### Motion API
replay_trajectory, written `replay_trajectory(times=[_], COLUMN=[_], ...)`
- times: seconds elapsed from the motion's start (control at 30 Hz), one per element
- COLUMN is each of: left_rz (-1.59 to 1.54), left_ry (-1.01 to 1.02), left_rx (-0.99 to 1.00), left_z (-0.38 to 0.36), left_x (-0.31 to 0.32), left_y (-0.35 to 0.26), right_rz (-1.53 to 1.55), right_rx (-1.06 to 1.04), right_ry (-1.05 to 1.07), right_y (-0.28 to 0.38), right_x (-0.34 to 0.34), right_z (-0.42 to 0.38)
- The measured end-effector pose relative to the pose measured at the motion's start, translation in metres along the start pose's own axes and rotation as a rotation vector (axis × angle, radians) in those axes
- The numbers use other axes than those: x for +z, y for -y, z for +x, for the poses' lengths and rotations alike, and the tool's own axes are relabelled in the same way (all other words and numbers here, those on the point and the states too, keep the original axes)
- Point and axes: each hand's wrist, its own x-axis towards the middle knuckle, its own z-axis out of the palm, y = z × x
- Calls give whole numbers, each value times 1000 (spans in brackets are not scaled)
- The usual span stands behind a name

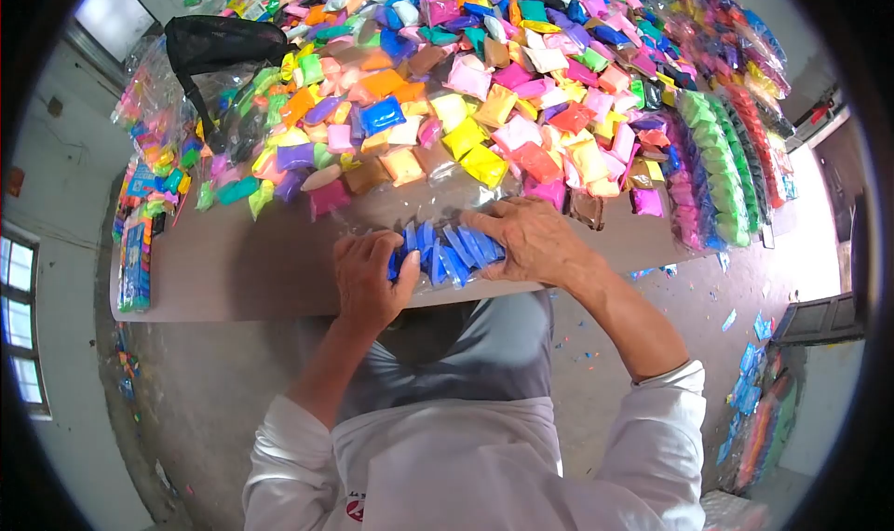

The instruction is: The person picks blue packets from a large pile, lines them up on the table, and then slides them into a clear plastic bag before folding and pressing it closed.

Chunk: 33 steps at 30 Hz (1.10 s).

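Between my hands, at the table's front edge, lies a clear plastic bag of blue packets point(452, 250), the packets standing in a row on their edges. My left hand point(371, 272) closes round the left end, its thumb pressed to the front side. At the other end my right hand point(529, 238) grips the bag, fingers bent over the far side and thumb at the near side. Clear film stretches beyond the packets toward a big heap of small coloured packets point(466, 140) just behind.
Long bags of packets, one of them green point(722, 173), stand at the table's right side. A black mesh pouch point(219, 47) sits at the back left. A blue printed pack point(136, 263) lies by the left edge. Blue wrappers point(745, 382) litter the floor at right.
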Motion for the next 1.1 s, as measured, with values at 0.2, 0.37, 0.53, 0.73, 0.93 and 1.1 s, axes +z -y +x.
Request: replay_trajectory(times=[0.2,0.37,0.53,0.73,0.93,1.1], left_rz=[-40,-64,-189,-231,-373,-328], left_ry=[-29,42,361,366,403,449], left_rx=[44,-62,-318,-279,-350,-261], left_z=[1,17,45,59,52,50], left_x=[-1,-13,-21,-11,-6,-13], left_y=[9,16,37,45,48,43], right_rz=[63,380,433,381,430,374], right_rx=[81,103,234,191,271,238], right_ry=[161,355,667,307,491,413], right_y=[6,-8,-12,-19,-7,4], right_x=[-11,-11,-16,-10,-16,-24], right_z=[10,29,61,43,43,46])
